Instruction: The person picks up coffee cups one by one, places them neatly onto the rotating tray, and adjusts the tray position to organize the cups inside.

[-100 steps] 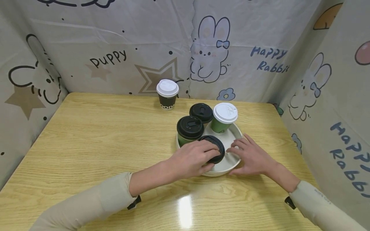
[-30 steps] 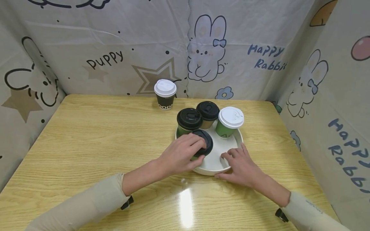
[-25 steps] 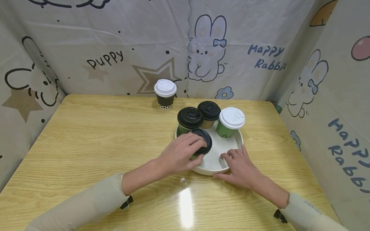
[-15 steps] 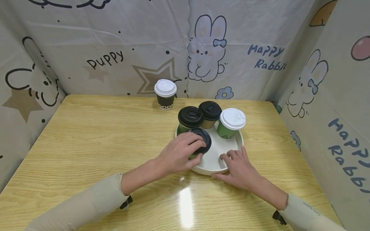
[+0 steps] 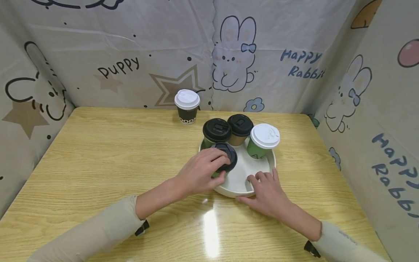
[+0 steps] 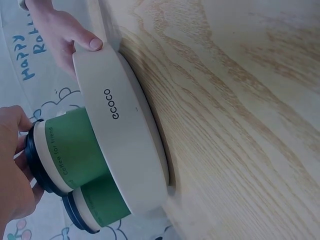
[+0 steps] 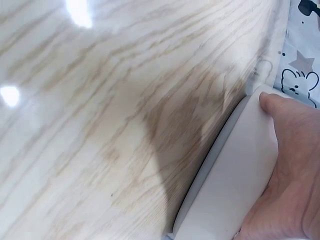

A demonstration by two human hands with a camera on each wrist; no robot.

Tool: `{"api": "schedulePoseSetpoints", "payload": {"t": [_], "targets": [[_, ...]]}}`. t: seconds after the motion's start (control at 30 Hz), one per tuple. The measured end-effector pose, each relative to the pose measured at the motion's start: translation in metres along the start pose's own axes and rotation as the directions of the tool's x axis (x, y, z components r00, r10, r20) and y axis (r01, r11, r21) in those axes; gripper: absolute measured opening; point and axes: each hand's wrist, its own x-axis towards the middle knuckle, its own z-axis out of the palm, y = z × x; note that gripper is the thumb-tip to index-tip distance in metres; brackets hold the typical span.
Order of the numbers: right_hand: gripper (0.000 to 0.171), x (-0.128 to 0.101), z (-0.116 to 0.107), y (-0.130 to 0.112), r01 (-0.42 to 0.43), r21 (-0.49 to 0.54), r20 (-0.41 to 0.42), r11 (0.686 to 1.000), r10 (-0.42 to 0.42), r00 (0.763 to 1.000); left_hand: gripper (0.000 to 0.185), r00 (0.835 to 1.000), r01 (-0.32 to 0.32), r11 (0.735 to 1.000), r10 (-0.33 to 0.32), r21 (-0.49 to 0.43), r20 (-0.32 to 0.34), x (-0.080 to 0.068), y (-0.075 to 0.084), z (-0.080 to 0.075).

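Observation:
My left hand (image 5: 203, 170) holds a green paper coffee cup (image 6: 75, 150) by its black lid (image 5: 231, 157); the fingers hide part of it. The cup stands at the left front of a round white tray (image 5: 240, 182) with a raised rim. My right hand (image 5: 270, 193) grips that rim at the front right, its thumb (image 7: 270, 102) on the outer wall and its fingers over the inside. Behind the held cup stand another green cup with a black lid (image 5: 216, 130), a brown cup with a black lid (image 5: 240, 125) and a green cup with a white lid (image 5: 265, 136).
A black paper cup with a white lid (image 5: 187, 107) stands off the tray, near the back edge of the wooden table (image 5: 114, 156). Printed cloth (image 5: 163, 43) walls in the back and both sides.
The tray has turned clockwise: the held cup has shifted left and back, the brown cup right, the white-lidded cup right and forward. My right hand has moved left with the rim.

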Motion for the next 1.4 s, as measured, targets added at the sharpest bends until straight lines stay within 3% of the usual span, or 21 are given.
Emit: {"api": "schedulePoseSetpoints", "payload": {"t": [0.63,1.4], "targets": [[0.074,0.000,0.002,-0.018,-0.089,-0.055,0.002,0.994,0.090,0.996,0.022,1.000,0.007,1.000,-0.007,-0.007,-0.009,-0.002,-0.008,-0.002],[0.073,0.001,-0.002,-0.026,-0.080,-0.136,0.024,0.987,0.084,0.996,0.019,0.999,-0.052,0.996,0.051,-0.076,-0.015,-0.004,-0.025,-0.002]]}}
